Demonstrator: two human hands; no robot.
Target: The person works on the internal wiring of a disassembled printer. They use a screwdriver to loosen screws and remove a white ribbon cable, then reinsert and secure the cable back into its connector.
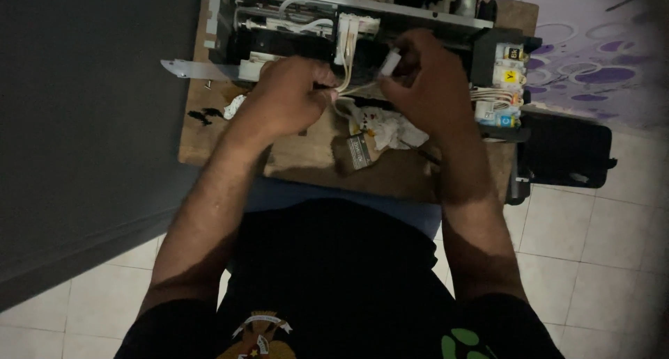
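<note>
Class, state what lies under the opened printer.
A worn wooden board carries the opened printer and crumpled white tissue. The board's surface beneath the printer is covered.

Both hands work over an opened printer [293,25] on a wooden board [300,157]. The left hand [289,98] pinches thin white tubes [345,80]; the right hand [428,80] holds a small white part [391,61]. Crumpled tissue [390,129] lies just below them.

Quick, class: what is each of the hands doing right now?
Left hand: closed, pinching the pale tubes.
Right hand: closed, holding a small white part.
</note>
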